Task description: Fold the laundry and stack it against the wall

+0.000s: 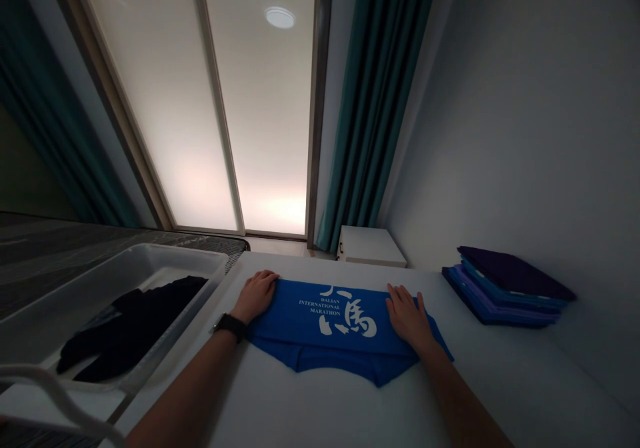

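Observation:
A folded blue T-shirt (345, 331) with white lettering lies on the white table (310, 408). My left hand (256, 295) rests flat on the shirt's left edge, fingers together and stretched out; a dark watch sits on that wrist. My right hand (407, 315) lies flat on the shirt's right side, fingers spread. Neither hand holds anything.
A stack of folded blue and purple garments (505, 287) sits at the table's right, near the wall. A clear plastic bin (65, 321) with dark clothes (130, 328) stands to the left. A white hanger (60, 401) shows at bottom left. A small white cabinet (370, 246) stands behind the table.

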The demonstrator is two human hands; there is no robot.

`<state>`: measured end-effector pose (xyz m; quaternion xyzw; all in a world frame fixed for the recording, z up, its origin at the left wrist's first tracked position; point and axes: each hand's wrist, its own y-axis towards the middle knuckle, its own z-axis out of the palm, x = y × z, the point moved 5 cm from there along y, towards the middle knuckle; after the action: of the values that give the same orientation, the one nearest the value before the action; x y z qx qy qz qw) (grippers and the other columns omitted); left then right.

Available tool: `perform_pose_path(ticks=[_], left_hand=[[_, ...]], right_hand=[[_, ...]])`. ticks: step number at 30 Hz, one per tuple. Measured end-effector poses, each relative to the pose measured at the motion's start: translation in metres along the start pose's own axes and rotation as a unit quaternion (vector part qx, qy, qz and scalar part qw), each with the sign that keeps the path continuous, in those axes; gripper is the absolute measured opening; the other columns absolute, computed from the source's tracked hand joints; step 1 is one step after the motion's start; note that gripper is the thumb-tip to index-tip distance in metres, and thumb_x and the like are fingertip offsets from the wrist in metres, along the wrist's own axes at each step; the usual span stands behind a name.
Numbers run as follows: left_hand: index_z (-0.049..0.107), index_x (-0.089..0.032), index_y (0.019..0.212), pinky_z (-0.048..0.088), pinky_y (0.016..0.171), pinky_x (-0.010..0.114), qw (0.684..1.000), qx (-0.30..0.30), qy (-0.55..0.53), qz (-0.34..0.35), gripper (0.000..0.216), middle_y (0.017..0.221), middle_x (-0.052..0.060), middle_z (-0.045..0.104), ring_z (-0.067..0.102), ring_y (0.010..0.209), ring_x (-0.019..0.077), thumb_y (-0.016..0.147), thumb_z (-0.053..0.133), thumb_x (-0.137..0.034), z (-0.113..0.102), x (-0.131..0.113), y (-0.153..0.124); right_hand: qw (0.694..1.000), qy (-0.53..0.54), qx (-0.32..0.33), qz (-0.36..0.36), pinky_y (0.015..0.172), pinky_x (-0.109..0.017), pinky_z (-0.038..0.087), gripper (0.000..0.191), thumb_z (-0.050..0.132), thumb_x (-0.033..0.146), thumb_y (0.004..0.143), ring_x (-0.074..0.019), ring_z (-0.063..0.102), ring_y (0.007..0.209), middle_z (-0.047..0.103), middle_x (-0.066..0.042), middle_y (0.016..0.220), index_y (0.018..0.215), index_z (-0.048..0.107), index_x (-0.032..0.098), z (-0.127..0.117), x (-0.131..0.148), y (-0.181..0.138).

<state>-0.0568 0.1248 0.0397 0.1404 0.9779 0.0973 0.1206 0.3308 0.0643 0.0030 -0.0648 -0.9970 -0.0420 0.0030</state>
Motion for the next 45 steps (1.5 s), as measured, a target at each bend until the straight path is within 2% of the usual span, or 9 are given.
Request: perform_pose_path(ticks=[5,9,16,25,30,35,39,42,45], left_hand=[[0.062,-0.021,0.119,0.041,0.097,0.042,0.998,0.053,0.035,0.026,0.039,0.116,0.011,0.059,0.052,0.113,0.0268,0.086,0.041,-0.020,-0.005,-0.005,0.016],[0.061,-0.018,0.119,0.039,0.100,0.040,0.987,0.145,0.014,0.066,0.041,0.115,0.012,0.057,0.052,0.113,0.0270,0.080,0.047,-0.021,-0.014,-0.005,0.032],[0.064,-0.019,0.109,0.050,0.078,0.031,0.960,0.270,-0.020,0.067,0.041,0.107,0.008,0.066,0.064,0.091,0.0234,0.070,0.056,-0.028,-0.024,0.001,0.054],[0.068,-0.019,0.095,0.048,0.071,0.029,0.936,0.346,-0.035,0.049,0.032,0.091,0.004,0.072,0.066,0.084,0.0230,0.069,0.057,-0.034,-0.023,0.013,0.056],[0.068,-0.021,0.094,0.048,0.069,0.028,0.933,0.355,-0.029,0.047,0.032,0.088,0.003,0.072,0.065,0.082,0.0228,0.066,0.060,-0.032,-0.026,0.017,0.053],[0.069,-0.022,0.086,0.048,0.068,0.030,0.944,0.325,-0.006,0.048,0.024,0.080,0.002,0.070,0.064,0.078,0.0238,0.064,0.063,-0.029,-0.026,0.015,0.054],[0.068,-0.022,0.082,0.048,0.077,0.034,0.965,0.255,0.015,0.052,0.019,0.086,0.006,0.069,0.064,0.087,0.0268,0.063,0.065,-0.024,-0.029,0.011,0.060],[0.066,-0.021,0.082,0.047,0.081,0.035,0.979,0.195,0.016,0.051,0.015,0.091,0.007,0.068,0.064,0.091,0.0265,0.068,0.062,-0.019,-0.036,0.007,0.065],[0.065,-0.020,0.086,0.049,0.075,0.032,0.989,0.142,0.002,0.036,0.015,0.088,0.006,0.068,0.067,0.081,0.0229,0.074,0.056,-0.017,-0.046,0.004,0.071]], right_hand=[[0.999,-0.016,-0.038,-0.012,0.115,-0.048,0.006,0.054,0.024,0.016,0.092,-0.0237,0.033,0.136,0.046,-0.014,0.140,0.144,0.038,0.013,0.000,-0.014,0.009],[0.999,-0.005,-0.018,-0.045,0.113,-0.044,0.010,0.049,0.032,0.015,0.088,-0.0237,0.046,0.121,0.054,-0.014,0.124,0.132,0.051,0.013,-0.013,-0.014,0.016],[0.988,0.040,0.107,-0.100,0.093,-0.036,0.035,0.028,0.048,0.016,0.077,-0.0251,0.051,0.106,0.059,-0.011,0.110,0.102,0.062,0.016,-0.041,-0.017,0.039],[0.953,0.142,0.249,-0.101,0.071,-0.025,0.045,0.027,0.054,0.028,0.079,-0.0181,0.062,0.090,0.066,-0.007,0.108,0.101,0.064,0.017,-0.046,-0.030,0.050],[0.941,0.148,0.286,-0.102,0.067,-0.023,0.046,0.027,0.057,0.023,0.075,-0.0171,0.064,0.082,0.069,-0.006,0.100,0.099,0.065,0.016,-0.048,-0.037,0.046],[0.953,0.104,0.267,-0.094,0.071,-0.026,0.046,0.024,0.059,0.021,0.075,-0.0191,0.064,0.084,0.070,-0.006,0.097,0.097,0.069,0.016,-0.049,-0.037,0.050],[0.974,0.053,0.202,-0.084,0.085,-0.034,0.044,0.022,0.060,0.020,0.077,-0.0240,0.062,0.097,0.068,-0.008,0.106,0.096,0.069,0.019,-0.056,-0.032,0.052],[0.990,0.016,0.123,-0.072,0.099,-0.044,0.034,0.020,0.057,0.016,0.080,-0.0308,0.050,0.117,0.063,-0.012,0.116,0.095,0.070,0.019,-0.069,-0.030,0.052],[0.998,0.006,0.048,-0.050,0.101,-0.043,0.031,0.024,0.049,0.012,0.084,-0.0313,0.045,0.124,0.057,-0.014,0.124,0.096,0.069,0.019,-0.086,-0.030,0.053]])
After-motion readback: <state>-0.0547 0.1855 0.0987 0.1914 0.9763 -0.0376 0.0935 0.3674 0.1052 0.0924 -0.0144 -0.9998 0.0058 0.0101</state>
